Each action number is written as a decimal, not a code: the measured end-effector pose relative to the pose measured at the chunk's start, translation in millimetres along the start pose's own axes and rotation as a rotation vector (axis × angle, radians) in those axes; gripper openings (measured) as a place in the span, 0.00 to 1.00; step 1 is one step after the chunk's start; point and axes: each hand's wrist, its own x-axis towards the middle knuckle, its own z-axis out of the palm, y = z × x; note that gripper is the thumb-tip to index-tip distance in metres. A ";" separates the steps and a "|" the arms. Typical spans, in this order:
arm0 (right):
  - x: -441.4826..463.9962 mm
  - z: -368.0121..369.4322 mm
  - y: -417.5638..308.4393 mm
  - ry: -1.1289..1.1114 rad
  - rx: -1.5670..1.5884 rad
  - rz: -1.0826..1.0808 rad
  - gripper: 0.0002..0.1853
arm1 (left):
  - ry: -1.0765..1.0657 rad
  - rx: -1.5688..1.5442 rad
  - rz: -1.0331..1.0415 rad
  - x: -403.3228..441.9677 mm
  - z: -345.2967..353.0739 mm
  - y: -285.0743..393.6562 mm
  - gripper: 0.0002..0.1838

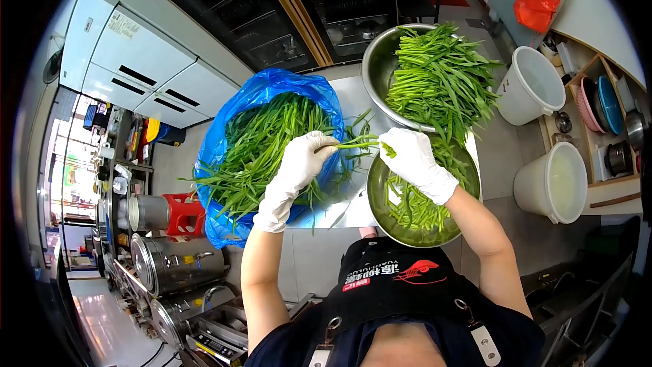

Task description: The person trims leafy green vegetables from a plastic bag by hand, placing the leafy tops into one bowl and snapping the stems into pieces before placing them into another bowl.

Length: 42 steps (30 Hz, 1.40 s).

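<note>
Green stalks (358, 143) stretch between my two white-gloved hands. My left hand (305, 161) pinches one end, over the right edge of a blue plastic bag (316, 85) full of long leafy greens (261, 139). The other end is in the closed fingers of my right hand (409, 160), above the left part of a metal bowl (424, 238) that holds short cut stems (411, 211) and some leaves. Behind it, a larger steel bowl (379, 61) holds a heap of leafy stalks (438, 78). Loose leaves lie between the bag and the bowls.
The bag and bowls rest on a metal table (350, 214). White buckets (533, 85) (553, 183) stand at the right, beside a shelf (601, 183) with pans. A red stool (183, 214) and steel pots (173, 265) are at the left. Dark glass-door cabinets (238, 13) stand behind.
</note>
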 end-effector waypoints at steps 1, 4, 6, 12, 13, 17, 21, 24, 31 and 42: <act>-0.8 0.5 0.0 0.009 0.019 0.009 0.06 | 0.007 -0.012 0.007 -0.5 0.3 -1.3 0.08; -3.7 5.2 5.4 -0.019 0.225 0.144 0.06 | 0.010 -0.015 -0.051 -4.8 1.2 3.9 0.09; -0.2 10.6 18.4 -0.113 0.558 0.378 0.07 | 0.017 0.023 0.013 -6.9 4.6 8.1 0.09; 8.8 9.8 35.4 -0.008 1.131 0.745 0.04 | 0.142 0.210 0.188 -10.4 19.7 21.6 0.06; 9.8 6.7 41.1 0.017 1.127 0.756 0.04 | 0.163 0.232 0.212 -11.0 18.8 22.2 0.06; 18.8 -17.9 42.1 0.185 0.941 0.666 0.06 | 0.148 0.331 0.218 -19.8 10.4 12.7 0.05; 26.7 -16.0 -19.0 0.112 0.433 0.018 0.09 | 0.186 0.392 0.367 -14.9 20.3 22.9 0.04; 15.4 5.7 -31.4 -0.066 0.240 0.014 0.09 | 0.232 0.379 0.355 -12.7 20.6 31.2 0.04; 4.9 14.5 -27.1 -0.129 0.029 -0.102 0.06 | 0.267 0.357 0.327 -16.8 40.1 21.3 0.04; -17.2 -30.1 15.2 -0.405 1.196 0.833 0.09 | 0.726 0.158 0.279 1.8 120.5 32.4 0.07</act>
